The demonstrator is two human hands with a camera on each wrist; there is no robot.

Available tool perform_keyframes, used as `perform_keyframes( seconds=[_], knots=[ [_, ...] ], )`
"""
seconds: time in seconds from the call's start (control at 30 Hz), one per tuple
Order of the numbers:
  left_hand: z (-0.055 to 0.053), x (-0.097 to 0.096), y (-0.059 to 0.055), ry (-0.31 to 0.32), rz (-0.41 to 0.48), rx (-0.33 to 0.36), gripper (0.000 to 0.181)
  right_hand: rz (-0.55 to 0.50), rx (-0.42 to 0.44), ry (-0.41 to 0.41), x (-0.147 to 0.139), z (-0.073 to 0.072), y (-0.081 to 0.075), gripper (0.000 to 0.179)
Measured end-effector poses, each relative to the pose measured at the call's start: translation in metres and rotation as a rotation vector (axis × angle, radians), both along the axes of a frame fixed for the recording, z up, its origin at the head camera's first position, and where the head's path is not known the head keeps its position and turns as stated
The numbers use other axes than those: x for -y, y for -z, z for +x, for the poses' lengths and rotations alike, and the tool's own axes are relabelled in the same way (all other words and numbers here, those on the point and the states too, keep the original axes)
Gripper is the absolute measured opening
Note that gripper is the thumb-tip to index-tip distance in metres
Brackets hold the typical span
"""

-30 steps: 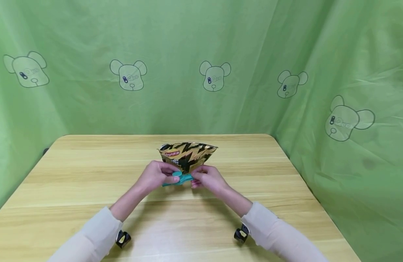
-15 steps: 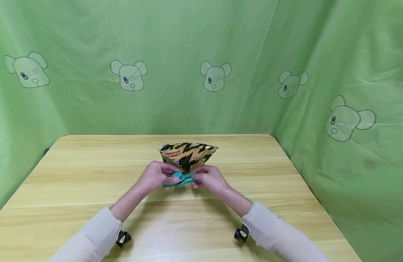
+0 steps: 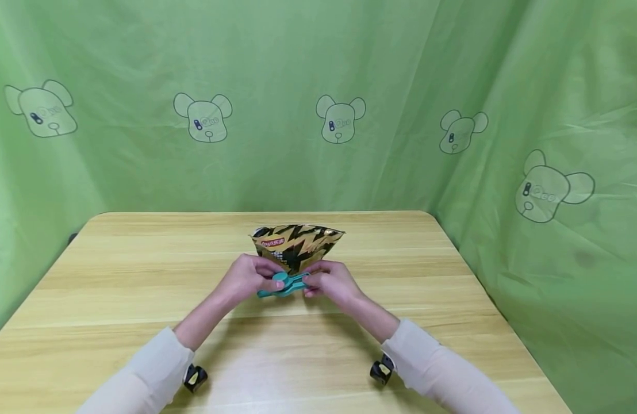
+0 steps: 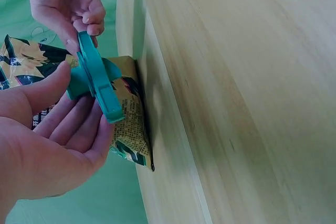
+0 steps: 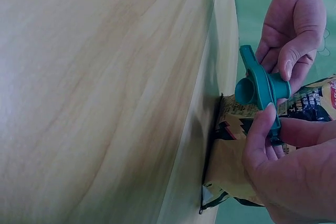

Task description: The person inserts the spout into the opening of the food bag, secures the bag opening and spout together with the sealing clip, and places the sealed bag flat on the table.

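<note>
A teal bag clip with a round spout spans the gathered neck of a gold and black chip bag. My left hand holds the clip beside its round part, with the thumb on it and the fingers behind. At the clip's other end, my right hand pinches the bars between thumb and fingers. The right wrist view shows the clip with its spout facing the camera and my left thumb against the far side. A narrow gap shows between the clip's two bars in the head view.
The wooden table extends around the bag on all sides. Behind it hangs a green curtain printed with bear heads. Small black devices sit by both sleeve cuffs.
The clip's bars now show a gap towards my right hand, where they looked together a second ago. Both hands and the bag have stayed almost in place.
</note>
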State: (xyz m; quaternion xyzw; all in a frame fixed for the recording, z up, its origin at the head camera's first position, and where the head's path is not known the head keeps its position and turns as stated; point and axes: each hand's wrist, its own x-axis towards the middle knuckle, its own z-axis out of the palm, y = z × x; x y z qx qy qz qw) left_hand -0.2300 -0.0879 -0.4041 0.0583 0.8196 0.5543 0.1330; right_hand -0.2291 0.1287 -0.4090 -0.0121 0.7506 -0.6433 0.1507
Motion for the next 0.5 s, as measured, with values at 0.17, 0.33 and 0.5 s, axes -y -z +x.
perform_keyframes(
  seconds=[0.17, 0.33, 0.5],
  knots=[
    [-0.0005, -0.0010, 0.0005, 0.012, -0.016, -0.012, 0.028, -0.001, 0.008, 0.013, -0.0012, -0.0004, 0.0019, 0.027],
    [0.0000, -0.0019, -0.0002, 0.015, -0.022, -0.012, 0.029, -0.009, 0.015, 0.019, -0.0017, -0.0004, 0.0031, 0.027],
    [0.0004, -0.0031, -0.0021, 0.002, -0.040, -0.025, 0.028, -0.010, 0.015, 0.016, -0.0019, 0.0003, 0.0026, 0.027]
  ],
)
